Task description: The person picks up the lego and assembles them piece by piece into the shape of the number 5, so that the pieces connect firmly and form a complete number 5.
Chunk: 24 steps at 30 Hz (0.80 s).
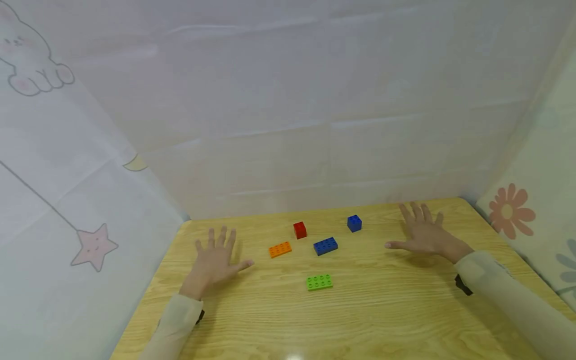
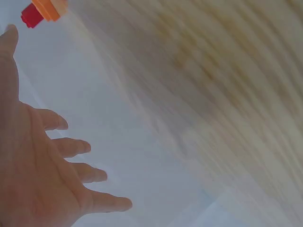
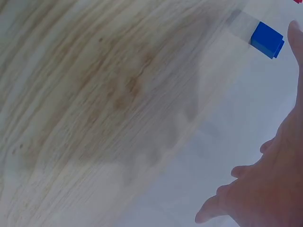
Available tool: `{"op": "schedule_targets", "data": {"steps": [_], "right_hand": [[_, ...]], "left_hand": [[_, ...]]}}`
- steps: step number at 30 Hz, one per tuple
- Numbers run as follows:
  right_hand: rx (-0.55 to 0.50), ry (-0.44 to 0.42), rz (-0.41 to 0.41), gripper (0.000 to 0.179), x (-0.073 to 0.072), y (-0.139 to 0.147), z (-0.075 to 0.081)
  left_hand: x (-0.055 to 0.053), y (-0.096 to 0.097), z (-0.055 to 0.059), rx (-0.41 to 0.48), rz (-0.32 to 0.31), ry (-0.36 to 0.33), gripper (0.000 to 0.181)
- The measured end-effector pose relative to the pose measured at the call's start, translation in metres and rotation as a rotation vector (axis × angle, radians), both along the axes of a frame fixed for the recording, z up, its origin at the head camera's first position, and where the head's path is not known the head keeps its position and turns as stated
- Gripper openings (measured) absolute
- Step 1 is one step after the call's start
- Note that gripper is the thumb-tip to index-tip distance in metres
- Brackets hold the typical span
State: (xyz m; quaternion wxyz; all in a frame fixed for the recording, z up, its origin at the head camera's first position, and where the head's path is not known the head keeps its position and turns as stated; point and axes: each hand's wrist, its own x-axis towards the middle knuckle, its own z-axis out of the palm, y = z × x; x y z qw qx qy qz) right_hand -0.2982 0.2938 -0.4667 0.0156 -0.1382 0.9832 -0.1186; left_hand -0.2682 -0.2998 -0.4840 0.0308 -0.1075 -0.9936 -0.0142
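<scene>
My left hand (image 1: 214, 261) hovers over the left side of the table with its fingers spread, holding nothing. Nearest to it lies a flat orange building brick (image 1: 280, 249). Just behind that sits a small red brick (image 1: 300, 230). On the right, my right hand (image 1: 425, 236) is spread above the table, also holding nothing. A small square blue brick (image 1: 354, 223) stands to its left, and the right wrist view shows this blue brick (image 3: 267, 39) beyond the thumb. Between the hands lie a longer blue brick (image 1: 326, 246) and, closer to me, a flat lime-green brick (image 1: 319, 282).
The wooden table (image 1: 270, 325) is enclosed by a pale cloth at the back (image 1: 270, 125) and cloth sides. A pink star (image 1: 94, 247) is printed on the left cloth, a flower (image 1: 507, 211) on the right one. Dark straps show at both wrists.
</scene>
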Motion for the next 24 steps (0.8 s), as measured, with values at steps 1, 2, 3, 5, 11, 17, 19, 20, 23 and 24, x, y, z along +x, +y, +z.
{"op": "schedule_targets", "data": {"steps": [1,2,3,5,11,17,19,20,23,24], "right_hand": [[-0.004,0.012,0.002,0.132,0.0,-0.001,0.0],[-0.013,0.028,0.011,0.132,0.0,-0.002,0.0],[-0.013,0.048,0.02,0.131,0.0,-0.003,-0.001],[-0.025,0.09,0.042,0.129,-0.001,-0.006,-0.001],[-0.056,0.166,0.082,0.117,-0.005,-0.015,0.003],[-0.095,0.152,0.111,0.106,-0.009,-0.027,0.01],[-0.121,0.141,0.121,0.1,-0.009,-0.03,0.011],[-0.131,0.134,0.127,0.097,-0.01,-0.031,0.01],[-0.17,0.105,0.151,0.085,-0.012,-0.035,0.009],[-0.18,0.096,0.161,0.081,-0.013,-0.037,0.009]], "left_hand": [[0.002,0.002,0.001,0.009,-0.009,0.001,0.118],[0.003,0.004,0.002,0.014,-0.015,0.003,0.117],[0.005,0.007,0.003,0.018,-0.023,0.006,0.116],[0.007,0.011,0.005,0.038,-0.047,0.023,0.111],[0.013,0.028,0.01,0.14,-0.143,0.113,0.078],[0.02,0.052,0.018,0.218,-0.188,0.105,0.049],[0.021,0.061,0.019,0.236,-0.201,0.074,0.041],[0.022,0.065,0.02,0.257,-0.207,0.055,0.037],[0.024,0.076,0.019,0.357,-0.204,0.016,0.025],[0.025,0.079,0.018,0.403,-0.201,0.01,0.022]]}}
